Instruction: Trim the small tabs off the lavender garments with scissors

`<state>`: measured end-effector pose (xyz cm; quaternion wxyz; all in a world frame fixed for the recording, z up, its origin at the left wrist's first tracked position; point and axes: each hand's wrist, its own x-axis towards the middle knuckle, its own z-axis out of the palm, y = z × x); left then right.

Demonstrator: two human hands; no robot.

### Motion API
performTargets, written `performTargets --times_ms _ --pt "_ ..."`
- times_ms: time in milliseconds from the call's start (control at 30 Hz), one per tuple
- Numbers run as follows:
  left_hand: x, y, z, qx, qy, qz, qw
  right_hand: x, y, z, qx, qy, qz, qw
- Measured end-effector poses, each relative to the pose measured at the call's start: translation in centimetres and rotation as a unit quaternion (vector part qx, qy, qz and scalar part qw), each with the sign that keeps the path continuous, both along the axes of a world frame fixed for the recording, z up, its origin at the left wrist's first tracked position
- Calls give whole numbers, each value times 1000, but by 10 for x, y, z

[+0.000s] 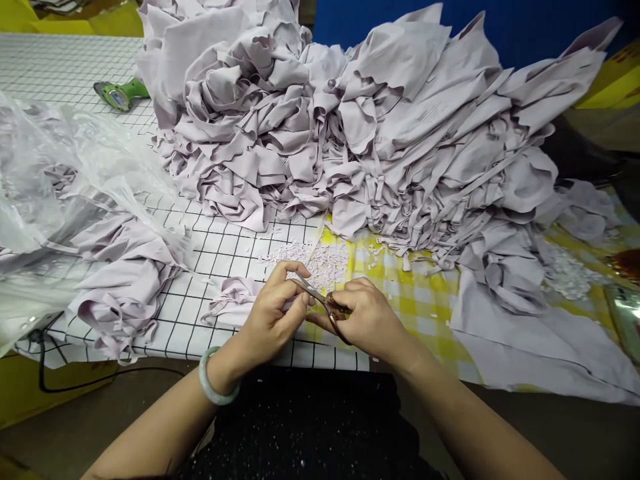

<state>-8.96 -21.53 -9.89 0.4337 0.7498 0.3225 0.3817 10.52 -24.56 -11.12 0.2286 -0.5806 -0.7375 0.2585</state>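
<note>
My right hand [367, 317] is closed on the handles of a pair of scissors [320, 297], whose blades point up and left toward my left hand. My left hand [279, 303], with a pale bangle at the wrist, pinches a piece of light lilac fabric; its edge is mostly hidden by the fingers. The blades lie at the left fingertips. More lilac fabric [230, 300] rests on the table just left of this hand. Small fabric clippings [325, 260] are scattered beyond both hands.
A large heap of lilac fabric pieces [400, 127] fills the back. Clear plastic bags [85, 173] lie at the left over more fabric. A green tool [120, 95] sits back left. Grid cloth [185, 313] and yellow checked cloth [425, 320] cover the table.
</note>
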Motion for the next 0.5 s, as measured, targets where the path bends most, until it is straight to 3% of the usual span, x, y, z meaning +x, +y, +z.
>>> performTargets --times_ms 167,300,400,500 --pt "7 2 -5 -5 27 -9 1000 19 0 -11 -72 10 -93 993" --pt "-17 -17 8 10 58 -78 995 32 -11 -12 -80 74 -163 981" --pt "-49 -33 33 14 83 -83 993 16 -19 -11 -53 160 -103 980" --pt "-80 -34 63 -64 29 -15 997 -33 -16 -10 -67 268 19 961"
